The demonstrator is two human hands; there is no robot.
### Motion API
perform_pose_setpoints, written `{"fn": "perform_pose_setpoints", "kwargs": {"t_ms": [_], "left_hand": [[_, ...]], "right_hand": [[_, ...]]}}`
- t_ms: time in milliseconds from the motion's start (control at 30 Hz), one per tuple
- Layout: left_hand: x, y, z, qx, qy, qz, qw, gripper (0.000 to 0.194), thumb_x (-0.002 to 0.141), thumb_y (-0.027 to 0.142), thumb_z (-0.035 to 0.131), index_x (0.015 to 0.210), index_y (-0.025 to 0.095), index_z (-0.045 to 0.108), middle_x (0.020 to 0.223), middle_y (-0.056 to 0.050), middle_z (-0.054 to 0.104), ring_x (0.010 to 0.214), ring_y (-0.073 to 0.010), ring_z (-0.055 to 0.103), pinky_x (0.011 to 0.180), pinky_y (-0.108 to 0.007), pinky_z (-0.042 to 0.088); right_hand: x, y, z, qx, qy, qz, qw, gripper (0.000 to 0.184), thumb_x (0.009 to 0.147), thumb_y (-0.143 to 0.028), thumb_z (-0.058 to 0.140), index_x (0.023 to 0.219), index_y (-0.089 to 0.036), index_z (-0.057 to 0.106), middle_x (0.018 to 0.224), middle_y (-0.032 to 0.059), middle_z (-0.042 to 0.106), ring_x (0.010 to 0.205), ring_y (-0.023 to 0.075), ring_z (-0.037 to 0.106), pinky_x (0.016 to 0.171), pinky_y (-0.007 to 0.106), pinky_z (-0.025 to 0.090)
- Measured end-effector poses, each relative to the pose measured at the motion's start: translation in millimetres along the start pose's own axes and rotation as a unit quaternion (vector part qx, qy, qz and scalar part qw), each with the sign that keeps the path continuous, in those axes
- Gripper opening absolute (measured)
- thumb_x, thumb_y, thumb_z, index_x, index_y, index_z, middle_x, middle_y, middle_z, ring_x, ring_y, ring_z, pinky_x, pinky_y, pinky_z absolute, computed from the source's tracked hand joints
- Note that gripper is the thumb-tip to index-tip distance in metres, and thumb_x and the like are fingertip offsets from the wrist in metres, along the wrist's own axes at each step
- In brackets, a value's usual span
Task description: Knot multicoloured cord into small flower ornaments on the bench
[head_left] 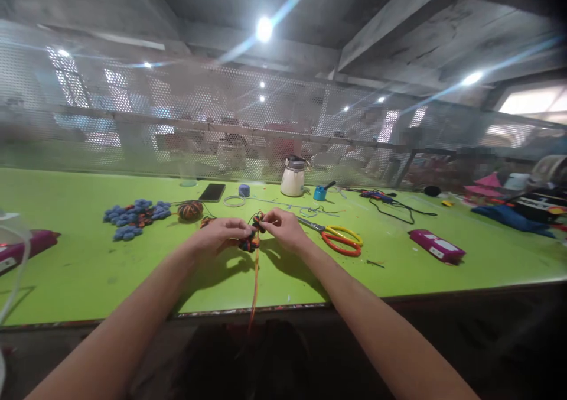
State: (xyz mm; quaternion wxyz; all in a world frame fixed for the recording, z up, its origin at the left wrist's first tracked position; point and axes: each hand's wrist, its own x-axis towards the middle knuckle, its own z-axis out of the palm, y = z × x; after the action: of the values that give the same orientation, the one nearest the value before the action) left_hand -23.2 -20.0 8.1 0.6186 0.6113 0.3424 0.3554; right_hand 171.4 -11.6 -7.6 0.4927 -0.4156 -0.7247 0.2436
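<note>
Between my two hands is a small knotted piece of dark and orange yarn [249,244]. My left hand [225,233] is closed on its left side. With fingers pinched, my right hand [280,225] grips its upper right part. An orange strand [256,282] hangs from the piece over the table's front edge. Just right of my right hand lie scissors [341,240] with yellow and orange handles. To the left sits a ball of brown and orange yarn [190,211], beside a cluster of blue knotted yarn pieces [135,217]. My fingers hide part of the work.
On the green table [146,288] are a dark phone [212,192], a blue thread roll [244,190], a white jug [293,178] and a blue pot [319,193]. Purple packs [437,246] lie at both sides. A perforated screen [248,122] stands behind.
</note>
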Motion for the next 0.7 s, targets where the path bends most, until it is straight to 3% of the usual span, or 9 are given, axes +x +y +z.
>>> {"fn": "perform_pose_setpoints", "kwargs": {"t_ms": [200,333,467,633,700], "left_hand": [[3.3,-4.8,2.4,0.068,0.058,0.049,0.995,0.018,0.063,0.03,0.076,0.071,0.016,0.068,0.075,-0.004,0.068,0.075,-0.0172,0.058,0.08,-0.032,0.041],[-0.2,-1.8,7.5,0.092,0.009,0.058,0.994,0.018,0.065,0.032,0.074,0.07,0.016,0.068,0.074,-0.005,0.068,0.073,-0.0185,0.059,0.079,-0.034,0.042],[0.7,-2.4,9.7,0.111,0.016,0.068,0.991,0.019,0.064,0.033,0.074,0.068,0.015,0.068,0.07,-0.004,0.068,0.07,-0.0175,0.058,0.076,-0.033,0.042],[4.0,-6.1,11.8,0.133,-0.005,0.06,0.989,0.019,0.065,0.033,0.073,0.066,0.015,0.067,0.066,-0.003,0.066,0.064,-0.0157,0.056,0.07,-0.032,0.042],[4.1,-6.7,13.5,0.146,-0.013,0.06,0.987,0.019,0.064,0.032,0.073,0.067,0.015,0.067,0.065,-0.004,0.066,0.063,-0.0155,0.056,0.069,-0.032,0.042]], "right_hand": [[-1.4,1.0,5.1,0.099,-0.011,-0.001,0.995,0.014,0.068,-0.027,0.066,0.066,-0.016,0.059,0.064,0.0,0.06,0.06,0.0121,0.054,0.06,0.027,0.043],[-2.1,2.3,7.9,0.14,-0.01,0.023,0.99,0.017,0.064,-0.028,0.072,0.066,-0.015,0.06,0.064,0.0006,0.061,0.059,0.012,0.054,0.059,0.027,0.042],[-4.9,-2.5,7.5,0.204,-0.006,0.066,0.977,0.022,0.061,-0.028,0.076,0.07,-0.015,0.061,0.067,0.0009,0.063,0.061,0.0117,0.055,0.06,0.026,0.041],[-6.8,-5.7,6.4,0.27,-0.007,0.133,0.954,0.037,0.063,-0.03,0.076,0.095,-0.018,0.061,0.065,-0.0024,0.062,0.057,0.0104,0.053,0.056,0.025,0.038],[-6.4,-3.9,7.0,0.262,-0.003,0.148,0.954,0.037,0.059,-0.025,0.077,0.093,-0.017,0.063,0.062,-0.0027,0.061,0.055,0.0097,0.051,0.055,0.025,0.038]]}}
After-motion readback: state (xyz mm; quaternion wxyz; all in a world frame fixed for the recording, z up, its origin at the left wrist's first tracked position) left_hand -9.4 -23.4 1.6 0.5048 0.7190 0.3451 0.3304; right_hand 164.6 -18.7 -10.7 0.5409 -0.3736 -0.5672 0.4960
